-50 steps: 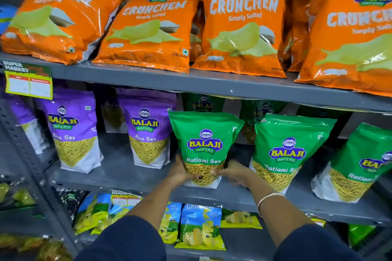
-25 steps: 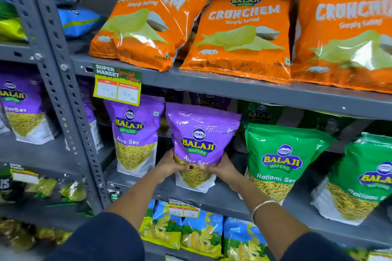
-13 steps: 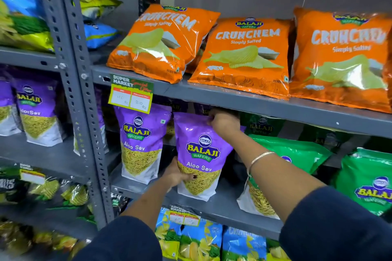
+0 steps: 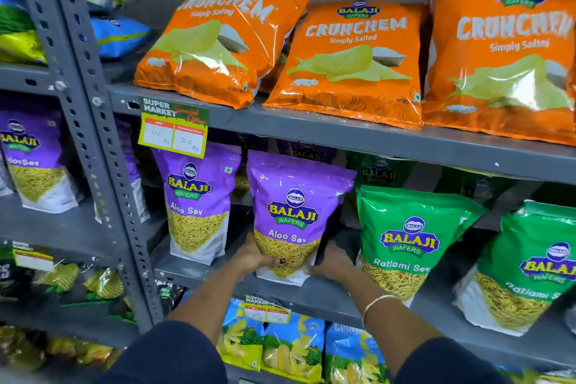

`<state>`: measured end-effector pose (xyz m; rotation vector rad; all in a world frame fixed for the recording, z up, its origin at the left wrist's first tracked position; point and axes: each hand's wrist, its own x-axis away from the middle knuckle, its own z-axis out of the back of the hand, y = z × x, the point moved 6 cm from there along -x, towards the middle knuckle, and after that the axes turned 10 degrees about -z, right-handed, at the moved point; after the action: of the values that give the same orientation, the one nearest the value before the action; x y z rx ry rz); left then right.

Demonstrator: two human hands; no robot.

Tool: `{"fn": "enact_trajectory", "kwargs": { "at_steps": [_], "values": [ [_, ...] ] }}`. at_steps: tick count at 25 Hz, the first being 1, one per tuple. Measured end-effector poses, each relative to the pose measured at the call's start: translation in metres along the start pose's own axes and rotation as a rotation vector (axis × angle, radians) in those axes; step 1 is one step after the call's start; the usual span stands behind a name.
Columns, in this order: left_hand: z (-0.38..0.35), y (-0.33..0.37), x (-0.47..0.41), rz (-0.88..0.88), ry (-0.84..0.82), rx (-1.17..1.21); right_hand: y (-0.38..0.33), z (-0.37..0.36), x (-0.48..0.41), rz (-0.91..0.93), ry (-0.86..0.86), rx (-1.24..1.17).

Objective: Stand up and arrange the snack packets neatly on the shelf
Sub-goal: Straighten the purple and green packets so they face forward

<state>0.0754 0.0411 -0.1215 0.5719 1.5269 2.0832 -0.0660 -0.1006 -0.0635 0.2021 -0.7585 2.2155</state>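
Note:
A purple Aloo Sev packet [image 4: 293, 212] stands upright on the grey middle shelf [image 4: 327, 296]. My left hand [image 4: 254, 257] grips its lower left edge, thumb across the front. At its lower right corner, my right hand [image 4: 332, 263] presses against the packet's base. Another purple Aloo Sev packet [image 4: 196, 199] stands just to the left. Two green Ratlami Sev packets [image 4: 411, 237] [image 4: 530, 268] stand to the right. More packets sit behind in shadow.
Three orange Crunchem chip bags [image 4: 349, 62] lean on the upper shelf [image 4: 343, 131], which carries a price tag [image 4: 173, 129]. Blue and yellow chip bags [image 4: 293, 349] fill the lower shelf. A perforated grey upright [image 4: 103, 165] divides off the left bay with another purple packet [image 4: 34, 159].
My right hand has dropped from the top of the purple packet to its lower right corner. The packet now stands straighter; the view has shifted slightly.

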Motion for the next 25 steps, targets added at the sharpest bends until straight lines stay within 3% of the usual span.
{"fn": "enact_trajectory", "kwargs": {
  "at_steps": [2,5,19,21,23,25],
  "values": [
    [0.002,-0.005,-0.005,-0.008,0.001,-0.03,-0.005,-0.009,-0.012,0.032,-0.058,-0.392],
    [0.009,0.032,0.021,-0.006,0.029,-0.081,-0.011,-0.015,-0.01,0.042,-0.05,-0.595],
    [-0.001,0.029,0.031,-0.017,0.047,-0.035,-0.002,-0.01,0.003,-0.011,-0.039,-0.53],
    [0.011,0.031,0.045,-0.132,0.253,-0.396,0.021,-0.007,0.008,-0.112,-0.052,-0.43],
    [-0.003,0.044,0.076,-0.438,0.442,-0.88,0.063,-0.008,0.018,-0.282,-0.221,-0.295],
    [-0.048,0.064,0.101,-0.669,0.353,-1.06,0.124,0.002,0.038,-0.52,-0.373,-0.126]
  ]
}}
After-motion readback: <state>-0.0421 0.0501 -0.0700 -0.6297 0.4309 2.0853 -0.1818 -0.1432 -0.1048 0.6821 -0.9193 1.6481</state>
